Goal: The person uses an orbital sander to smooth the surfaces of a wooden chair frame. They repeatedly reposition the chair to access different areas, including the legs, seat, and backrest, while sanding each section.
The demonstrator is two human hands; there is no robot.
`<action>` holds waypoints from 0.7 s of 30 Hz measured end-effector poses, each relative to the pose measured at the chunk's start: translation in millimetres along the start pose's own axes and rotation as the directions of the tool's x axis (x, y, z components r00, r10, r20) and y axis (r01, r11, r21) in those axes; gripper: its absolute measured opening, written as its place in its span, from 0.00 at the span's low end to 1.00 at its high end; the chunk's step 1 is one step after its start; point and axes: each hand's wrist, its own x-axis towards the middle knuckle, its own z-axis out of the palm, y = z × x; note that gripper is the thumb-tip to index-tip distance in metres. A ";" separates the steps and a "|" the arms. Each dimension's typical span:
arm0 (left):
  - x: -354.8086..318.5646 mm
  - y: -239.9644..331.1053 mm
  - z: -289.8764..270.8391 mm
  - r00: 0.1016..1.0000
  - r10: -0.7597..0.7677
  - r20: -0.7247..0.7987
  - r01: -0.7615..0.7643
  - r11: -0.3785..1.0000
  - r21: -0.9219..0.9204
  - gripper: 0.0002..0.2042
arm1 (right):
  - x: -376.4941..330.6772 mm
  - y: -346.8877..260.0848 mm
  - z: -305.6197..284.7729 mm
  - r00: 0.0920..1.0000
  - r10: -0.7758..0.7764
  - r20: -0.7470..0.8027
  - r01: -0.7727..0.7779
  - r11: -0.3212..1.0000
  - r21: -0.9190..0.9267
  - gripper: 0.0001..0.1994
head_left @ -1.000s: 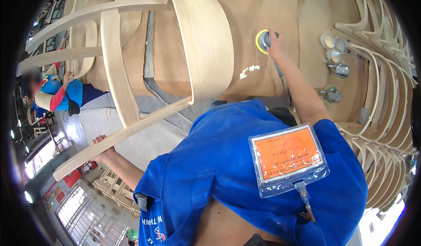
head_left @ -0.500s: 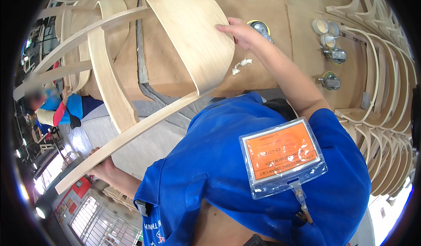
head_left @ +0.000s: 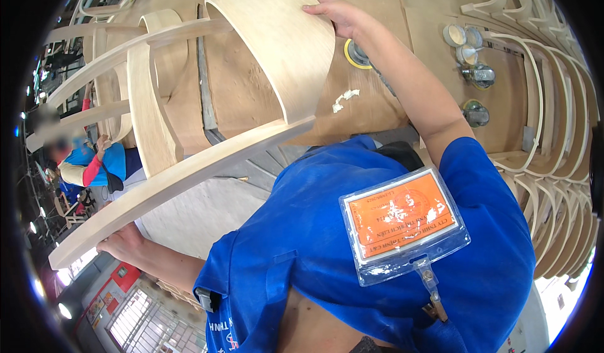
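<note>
The left hand [head_left: 124,242] grasps the lower end of a leg of a pale wooden chair frame [head_left: 154,120], fingers mostly hidden behind it. The right hand [head_left: 343,17] grips the edge of the frame's broad curved panel [head_left: 274,45], thumb on its outer face. The frame tilts across the near edge of the brown-covered worktop [head_left: 377,109]. White scraps [head_left: 345,99] lie there; beyond, a yellow-rimmed disc sander [head_left: 356,55] is partly covered by the right forearm. Farther left stands a co-worker in blue [head_left: 114,162].
</note>
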 end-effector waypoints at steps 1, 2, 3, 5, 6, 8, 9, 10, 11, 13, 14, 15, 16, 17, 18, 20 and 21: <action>2.5 -1.4 6.2 0.991 0.073 -0.113 -0.064 0.995 0.081 0.37 | 0.3 0.5 -1.8 1.000 0.009 -0.020 -0.009 1.000 -0.008 0.25; 2.4 -4.2 12.5 0.963 0.155 -0.219 -0.119 0.979 0.168 0.38 | 0.2 2.8 -4.2 0.999 0.016 -0.036 -0.016 1.000 -0.010 0.25; -0.6 -7.4 18.3 0.978 0.121 -0.168 -0.097 0.985 0.141 0.38 | 0.6 4.9 -6.3 0.999 0.005 -0.033 -0.005 1.000 -0.006 0.24; -8.5 -13.4 32.0 0.996 0.073 -0.058 -0.068 0.994 0.090 0.38 | 0.3 16.1 -7.7 1.000 -0.006 -0.012 0.007 0.998 0.066 0.24; -13.2 -19.0 38.0 0.975 0.146 -0.169 -0.116 0.977 0.178 0.38 | 0.9 21.7 -8.7 1.000 -0.006 -0.016 0.008 0.994 0.108 0.24; -25.1 -36.1 47.2 0.870 0.309 -0.384 -0.166 0.917 0.362 0.37 | -2.4 36.7 -14.6 0.999 -0.031 -0.012 0.032 0.993 0.113 0.24; -35.3 -43.2 50.4 0.862 0.340 -0.377 -0.193 0.906 0.377 0.35 | -2.7 42.6 -19.0 1.000 0.006 -0.011 -0.005 0.994 0.107 0.24; -47.5 -49.2 52.2 0.859 0.298 -0.416 -0.160 0.929 0.334 0.35 | -1.5 47.0 -23.2 0.999 0.040 0.005 -0.041 0.992 0.117 0.24; -61.9 -55.0 52.2 0.856 0.268 -0.443 -0.142 0.944 0.297 0.34 | 1.8 49.9 -27.0 0.999 0.049 0.012 -0.050 0.993 0.111 0.25; -85.8 -65.7 49.9 0.878 0.215 -0.429 -0.124 0.965 0.230 0.34 | 12.8 53.4 -34.5 0.996 0.081 0.023 -0.083 0.990 0.118 0.25; -96.2 -72.4 48.0 0.902 0.193 -0.386 -0.123 0.972 0.200 0.34 | 22.2 50.6 -39.9 0.995 0.091 0.026 -0.093 0.993 0.071 0.25; -103.7 -77.6 46.3 0.889 0.183 -0.420 -0.114 0.976 0.183 0.34 | 33.3 46.9 -45.0 0.993 0.118 0.002 -0.118 0.993 0.026 0.25; -109.3 -81.1 45.3 0.911 0.179 -0.371 -0.124 0.978 0.166 0.34 | 45.2 42.7 -50.1 0.992 0.126 0.007 -0.126 0.992 -0.015 0.26; -114.8 -84.2 44.7 0.898 0.185 -0.400 -0.130 0.978 0.161 0.35 | 59.2 39.6 -52.5 0.989 0.144 -0.031 -0.145 0.989 -0.034 0.26; -120.7 -86.9 45.0 0.877 0.177 -0.447 -0.126 0.982 0.142 0.35 | 73.9 38.1 -52.2 0.989 0.146 -0.039 -0.148 0.988 -0.049 0.27; -126.1 -89.5 45.1 0.900 0.146 -0.410 -0.118 0.989 0.093 0.34 | 98.4 41.8 -46.4 0.988 0.111 -0.108 -0.122 0.987 -0.108 0.31; -128.3 -90.3 44.6 0.946 0.100 -0.307 -0.100 0.995 0.016 0.32 | 105.2 45.7 -42.8 0.983 0.070 -0.170 -0.096 0.984 -0.153 0.33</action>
